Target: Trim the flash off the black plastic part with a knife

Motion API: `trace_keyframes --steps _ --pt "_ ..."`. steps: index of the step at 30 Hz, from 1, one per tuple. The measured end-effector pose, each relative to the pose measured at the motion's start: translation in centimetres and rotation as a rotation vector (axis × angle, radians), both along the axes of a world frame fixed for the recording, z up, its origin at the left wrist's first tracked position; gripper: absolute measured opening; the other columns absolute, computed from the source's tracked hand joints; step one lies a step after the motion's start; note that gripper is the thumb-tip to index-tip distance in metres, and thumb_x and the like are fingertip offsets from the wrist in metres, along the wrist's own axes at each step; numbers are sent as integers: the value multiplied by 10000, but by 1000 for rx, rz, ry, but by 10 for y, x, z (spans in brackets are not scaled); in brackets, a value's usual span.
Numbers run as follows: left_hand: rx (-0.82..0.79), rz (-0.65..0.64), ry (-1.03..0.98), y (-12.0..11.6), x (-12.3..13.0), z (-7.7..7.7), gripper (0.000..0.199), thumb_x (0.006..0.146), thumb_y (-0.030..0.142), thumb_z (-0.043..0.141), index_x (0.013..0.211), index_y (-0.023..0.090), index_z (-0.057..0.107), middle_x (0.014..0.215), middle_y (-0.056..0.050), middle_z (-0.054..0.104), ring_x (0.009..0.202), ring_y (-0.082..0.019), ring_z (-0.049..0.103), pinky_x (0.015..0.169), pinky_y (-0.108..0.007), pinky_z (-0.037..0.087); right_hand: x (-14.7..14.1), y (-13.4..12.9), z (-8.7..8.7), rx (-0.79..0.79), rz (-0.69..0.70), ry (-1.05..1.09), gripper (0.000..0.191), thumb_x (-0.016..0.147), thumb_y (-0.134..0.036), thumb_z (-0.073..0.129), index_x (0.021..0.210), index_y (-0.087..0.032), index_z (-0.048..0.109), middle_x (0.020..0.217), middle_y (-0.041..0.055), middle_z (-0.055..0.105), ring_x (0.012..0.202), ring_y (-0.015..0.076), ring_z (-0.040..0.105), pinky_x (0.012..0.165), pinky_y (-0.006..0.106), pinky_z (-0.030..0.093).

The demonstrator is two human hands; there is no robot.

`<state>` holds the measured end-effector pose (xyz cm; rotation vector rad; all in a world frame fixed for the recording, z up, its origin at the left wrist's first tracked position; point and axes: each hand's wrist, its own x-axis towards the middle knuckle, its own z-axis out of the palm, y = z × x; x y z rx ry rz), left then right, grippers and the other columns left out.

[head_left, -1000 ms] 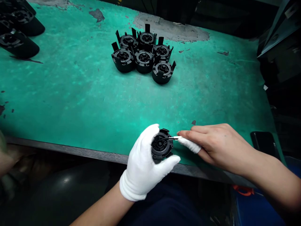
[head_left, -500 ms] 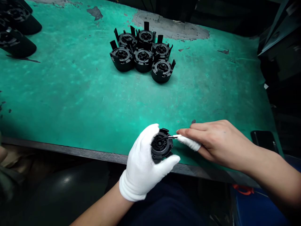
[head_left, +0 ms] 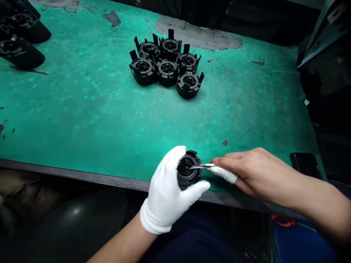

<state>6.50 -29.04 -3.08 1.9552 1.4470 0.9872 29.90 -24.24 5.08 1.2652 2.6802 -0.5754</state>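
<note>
My left hand (head_left: 167,190), in a white glove, is closed around a round black plastic part (head_left: 187,179) above the table's front edge. Its ribbed inner face is turned up, and the fingers hide its left side. My right hand (head_left: 246,166) is bare except for a white wrap on the thumb. Between thumb and fingers it pinches a slim metal tool with a pointed, blade-like tip (head_left: 199,167); the fingers cover the rest of the tool. The tip lies over the part's face, near its centre.
Several black round housings (head_left: 167,77) with upright tabs stand grouped on the green table (head_left: 109,120). Larger black cylinders (head_left: 24,53) are at the far left. A dark phone-like object (head_left: 305,164) lies by my right forearm. Below the edge at right is a blue container (head_left: 298,241).
The tool's tip has moved slightly down and toward the centre of the black part, and my right hand has shifted a little down and right. The left hand keeps its hold.
</note>
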Motion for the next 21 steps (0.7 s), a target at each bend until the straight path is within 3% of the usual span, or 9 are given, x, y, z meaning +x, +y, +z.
trace_keyframes --steps 4,7,11,15,18,21 --pt "11 4 -2 0 0 -1 826 757 451 817 1407 126 423 1383 -169 562 1308 -282 552 1133 -427 466 3 -21 -3 -181 -56 56 365 918 -123 481 1212 -263 646 993 28 752 805 174 712 689 250 516" --pt "9 2 -15 0 1 -2 817 760 455 813 1403 129 429 1382 -168 563 1308 -287 552 1136 -430 464 2 -37 -9 -128 -154 116 413 943 -137 447 1313 -247 593 1107 63 738 894 195 717 779 291 550" --pt "16 6 -25 -1 1 -2 800 766 451 812 1398 138 433 1387 -164 562 1311 -283 550 1140 -428 460 -7 -53 -19 -65 -234 73 440 916 -120 462 1315 -239 604 1056 71 748 855 210 724 751 300 570" --pt "33 13 -14 -2 2 -2 812 759 470 819 1400 152 436 1393 -161 563 1317 -287 546 1135 -435 466 -12 -57 -21 -105 -276 102 438 914 -120 458 1312 -226 608 1064 81 744 895 224 720 785 321 574" --pt "17 30 -27 0 3 -3 796 766 464 813 1403 167 439 1394 -151 567 1310 -286 554 1132 -442 469 -13 -57 -20 -204 -324 221 372 934 -149 463 1244 -262 634 1073 48 742 923 219 706 807 327 555" --pt "-18 51 -54 -3 5 -3 823 761 482 811 1428 188 429 1424 -142 551 1329 -295 540 1149 -458 454 -27 -63 -25 -375 -512 509 283 1001 -246 438 1215 -288 617 1097 18 724 944 189 683 810 299 536"
